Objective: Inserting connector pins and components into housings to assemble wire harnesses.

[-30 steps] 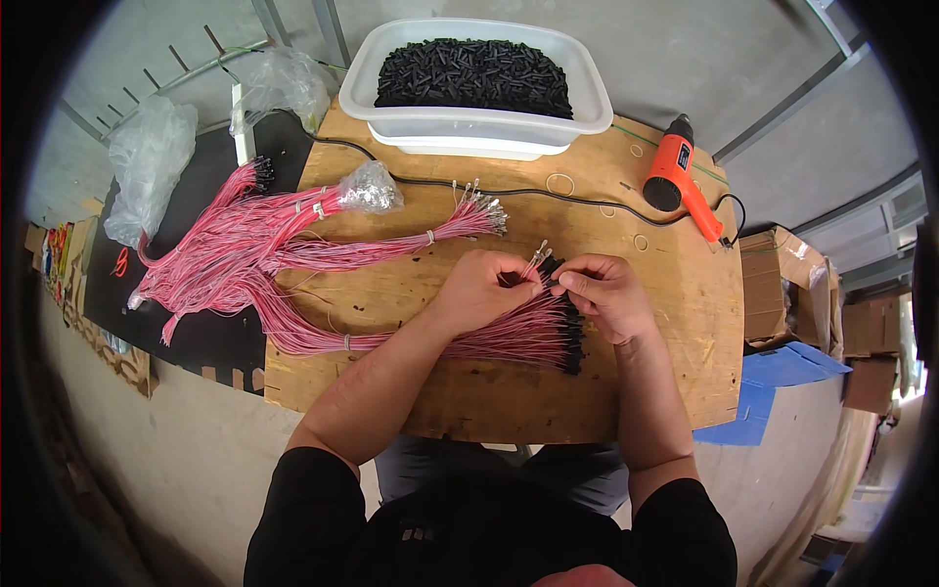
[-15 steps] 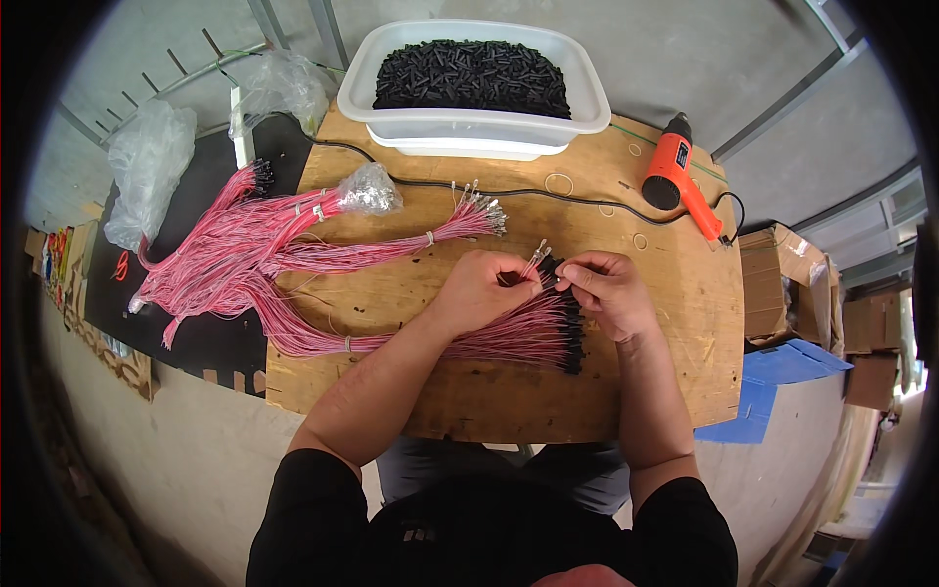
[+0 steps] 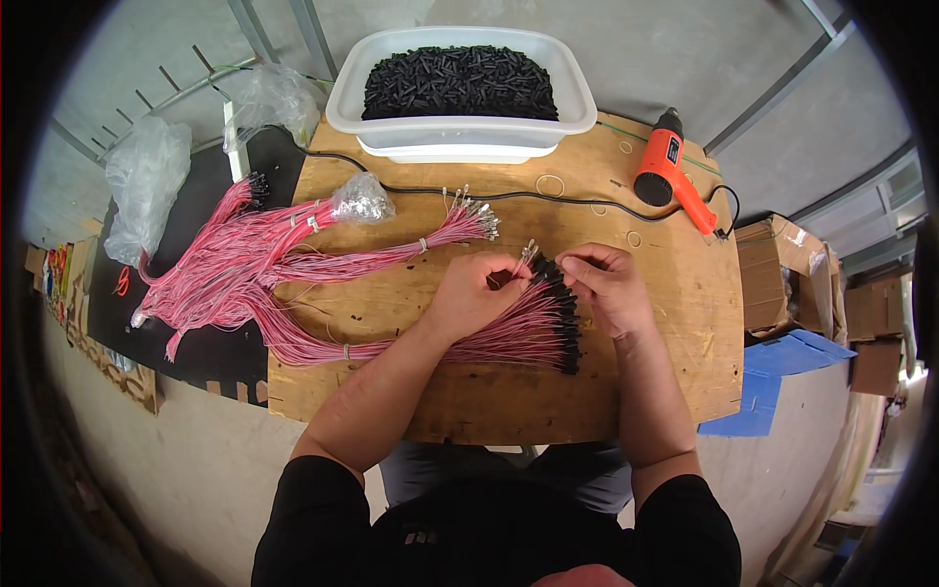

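Note:
My left hand (image 3: 476, 298) is closed in a pinch on a few pink wires whose bare metal terminals (image 3: 529, 250) poke up past the fingertips. Just to the right, my right hand (image 3: 608, 289) has thumb and forefinger together beside the wire ends; anything between them is too small to make out. Below both hands a bundle of pink wires (image 3: 499, 338) fans out, most of its right ends capped with black sleeves (image 3: 567, 328). Another tied bundle (image 3: 381, 256) with uncovered metal terminals lies farther back, and a larger heap of pink wires (image 3: 210, 284) spreads to the left.
A white tub (image 3: 342, 112) full of short black sleeves (image 3: 460, 83) stands at the back. An orange heat gun (image 3: 665, 166) lies at the right, its black cable (image 3: 528, 199) crossing the wooden table (image 3: 675, 342). Rubber bands (image 3: 550, 185) are scattered about; cardboard boxes (image 3: 773, 274) stand beyond the right edge.
My right fingertips have drawn slightly apart from the terminals held in my left hand. The whole view has shifted a little; the left hand keeps its pinch.

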Available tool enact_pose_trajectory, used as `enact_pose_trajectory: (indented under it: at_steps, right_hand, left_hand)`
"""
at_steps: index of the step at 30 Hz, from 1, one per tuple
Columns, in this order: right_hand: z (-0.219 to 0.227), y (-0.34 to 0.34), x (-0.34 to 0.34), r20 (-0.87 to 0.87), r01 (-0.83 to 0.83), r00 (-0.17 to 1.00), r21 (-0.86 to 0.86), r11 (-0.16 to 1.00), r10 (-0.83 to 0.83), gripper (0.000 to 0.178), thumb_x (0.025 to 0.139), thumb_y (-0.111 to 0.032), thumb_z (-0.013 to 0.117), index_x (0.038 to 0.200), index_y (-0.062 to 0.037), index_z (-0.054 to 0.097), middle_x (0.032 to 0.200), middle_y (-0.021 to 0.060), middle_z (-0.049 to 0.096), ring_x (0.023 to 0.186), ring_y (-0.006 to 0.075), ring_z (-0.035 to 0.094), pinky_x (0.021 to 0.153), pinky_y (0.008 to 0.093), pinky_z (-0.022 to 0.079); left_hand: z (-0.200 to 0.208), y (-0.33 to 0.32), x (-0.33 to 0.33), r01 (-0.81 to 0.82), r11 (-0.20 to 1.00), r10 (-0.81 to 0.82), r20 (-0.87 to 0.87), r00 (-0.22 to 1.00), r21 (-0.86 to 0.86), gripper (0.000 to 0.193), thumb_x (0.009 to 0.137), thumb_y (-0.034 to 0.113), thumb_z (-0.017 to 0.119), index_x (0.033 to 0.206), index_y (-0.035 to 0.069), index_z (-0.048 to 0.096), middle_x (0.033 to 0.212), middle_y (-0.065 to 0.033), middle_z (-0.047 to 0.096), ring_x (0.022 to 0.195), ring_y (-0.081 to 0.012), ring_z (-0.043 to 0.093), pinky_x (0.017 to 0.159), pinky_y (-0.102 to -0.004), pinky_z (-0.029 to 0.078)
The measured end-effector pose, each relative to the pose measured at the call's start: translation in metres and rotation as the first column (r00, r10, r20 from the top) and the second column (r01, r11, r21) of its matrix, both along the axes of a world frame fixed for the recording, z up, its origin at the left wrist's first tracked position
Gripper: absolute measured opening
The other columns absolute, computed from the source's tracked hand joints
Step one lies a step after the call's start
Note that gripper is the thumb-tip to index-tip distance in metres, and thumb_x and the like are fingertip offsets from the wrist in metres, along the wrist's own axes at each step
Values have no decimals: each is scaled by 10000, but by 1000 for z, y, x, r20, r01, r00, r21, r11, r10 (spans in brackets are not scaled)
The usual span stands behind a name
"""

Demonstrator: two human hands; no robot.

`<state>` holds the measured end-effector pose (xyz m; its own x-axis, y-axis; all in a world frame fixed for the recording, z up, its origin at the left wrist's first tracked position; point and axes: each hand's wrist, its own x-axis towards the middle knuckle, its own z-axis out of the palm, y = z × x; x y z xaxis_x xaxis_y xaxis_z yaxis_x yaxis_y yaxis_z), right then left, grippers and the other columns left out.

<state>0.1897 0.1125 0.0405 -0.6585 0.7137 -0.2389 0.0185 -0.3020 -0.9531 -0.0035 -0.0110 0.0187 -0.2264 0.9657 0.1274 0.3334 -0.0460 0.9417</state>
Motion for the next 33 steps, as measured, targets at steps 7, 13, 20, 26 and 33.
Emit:
enact_pose_trajectory:
  at_steps: [7,13,20,26,33]
  right_hand:
    - [-3,-6,-3,-50,12,999,-6,1000,-12,173,921,-77,729,1062,22,709,837,18,685,708,48,593,588,170,429]
    - [-4,-11,-6,-95,33,995,49,998,-28,148,925,-69,727,1037,26,717,795,-21,643,626,19,480,543,188,359]
    - [3,-13,-4,-17,0,1000,140,990,2,107,935,-52,707,1001,31,719,803,-18,650,663,19,507,570,187,386]
    - [4,-18,-8,5,1,1000,200,980,-2,70,938,-62,707,960,4,713,745,-32,628,584,2,441,499,185,310]
    - [8,15,6,-422,-97,890,-540,836,-169,204,945,15,530,1132,35,609,930,83,608,710,134,506,581,216,407]
  left_hand:
    - [-10,3,5,-28,992,32,-32,999,121,130,915,111,725,990,6,741,783,-77,703,648,-95,601,590,-269,475]
    - [-1,0,10,22,987,5,-171,985,160,129,920,117,725,985,7,737,769,-127,674,621,-158,605,567,-295,460]
    - [-6,1,9,2,985,-3,8,1000,172,151,915,85,730,1024,-19,740,854,-107,735,728,-107,659,642,-256,505]
    - [-11,4,12,-9,996,-5,166,986,85,141,921,48,719,1026,-44,742,907,-69,754,794,-69,649,692,-226,516]
    - [-16,5,9,-34,998,23,233,972,45,120,925,41,708,1001,-45,742,867,-39,739,781,-45,618,687,-215,505]
